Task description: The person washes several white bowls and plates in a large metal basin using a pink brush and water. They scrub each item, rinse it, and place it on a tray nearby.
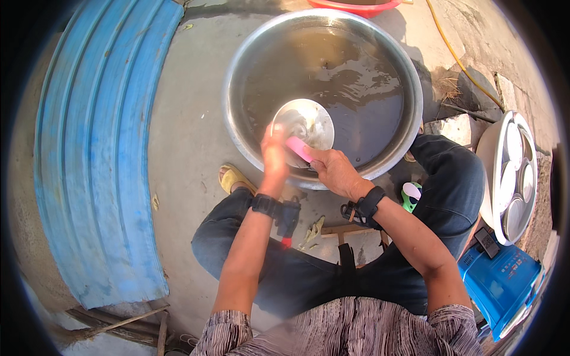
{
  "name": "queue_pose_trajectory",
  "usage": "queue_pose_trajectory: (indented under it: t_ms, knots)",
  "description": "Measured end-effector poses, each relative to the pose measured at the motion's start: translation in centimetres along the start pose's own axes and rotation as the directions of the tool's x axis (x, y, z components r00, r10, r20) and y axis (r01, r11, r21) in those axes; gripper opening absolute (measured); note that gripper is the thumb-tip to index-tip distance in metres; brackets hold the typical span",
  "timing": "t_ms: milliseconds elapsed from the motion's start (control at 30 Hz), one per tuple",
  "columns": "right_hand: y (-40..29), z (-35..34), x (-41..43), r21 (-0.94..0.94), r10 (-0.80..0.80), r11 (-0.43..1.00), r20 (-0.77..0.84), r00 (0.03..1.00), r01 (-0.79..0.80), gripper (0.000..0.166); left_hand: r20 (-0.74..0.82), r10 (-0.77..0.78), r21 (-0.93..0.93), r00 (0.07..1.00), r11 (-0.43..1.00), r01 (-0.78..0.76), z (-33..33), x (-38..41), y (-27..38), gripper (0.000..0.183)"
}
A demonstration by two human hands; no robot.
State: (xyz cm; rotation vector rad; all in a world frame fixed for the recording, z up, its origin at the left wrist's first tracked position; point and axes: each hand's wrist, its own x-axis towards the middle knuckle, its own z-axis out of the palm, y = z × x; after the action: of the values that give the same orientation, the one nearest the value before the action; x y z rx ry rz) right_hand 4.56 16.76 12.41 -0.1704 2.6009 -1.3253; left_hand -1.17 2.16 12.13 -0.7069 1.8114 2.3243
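My left hand point(274, 149) grips the left rim of a shiny metal plate point(318, 120), tilted over the near side of a large metal basin point(232, 93). Motion blurs that hand. In my right hand point(339, 171) is a pink sponge or scrubbing pad point(299, 148), pressed against or just above the plate's inner face; contact is hard to tell. Murky brown water point(294, 66) fills much of the basin and hides its bottom.
A white basin point(487, 178) holding several metal plates stands at right, beside a blue box point(503, 276). Blue corrugated sheet metal point(102, 155) lies at left. A red basin point(360, 6) sits beyond, near a yellow hose point(456, 60). A green-and-white container point(410, 196) is near my right leg.
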Motion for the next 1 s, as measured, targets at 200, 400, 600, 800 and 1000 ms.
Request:
queue_pose_trajectory:
  t_ms: [200, 400, 600, 800, 1000]
  knots:
    - [-0.8, -1.9, 0.5, -0.164, 0.183, 0.97, -0.003, 0.983, -0.181, 0.044, 0.051, 0.049, -0.055, 0.998, 0.997, -0.046, -0.8, 1.0, -0.2, 0.036]
    - [-1.0, -0.8, 2.4, -0.094, 0.153, 0.984, -0.01, 0.988, -0.154, 0.04, 0.044, 0.021, -0.088, 0.999, 0.996, -0.017, -1.1, 0.9, -0.8, 0.036]
    - [-0.6, -0.3, -0.1, 0.119, 0.055, 0.991, 0.026, 0.998, -0.058, 0.041, 0.008, 0.094, 0.09, 0.996, 0.991, -0.095, -0.1, 0.1, -0.2, 0.039]
    - [0.1, -3.7, 1.6, 0.813, 0.231, 0.099, 0.542, 0.808, -0.574, 0.04, 0.051, 0.115, 0.133, 0.992, 0.984, -0.121, -0.2, 0.8, 0.0, 0.04]
    - [0.9, -4.3, 0.5, 0.806, 0.175, -0.131, 0.591, 0.787, -0.577, 0.042, 0.067, 0.039, 0.058, 0.997, 0.997, -0.043, -0.9, 1.0, 0.6, 0.05]
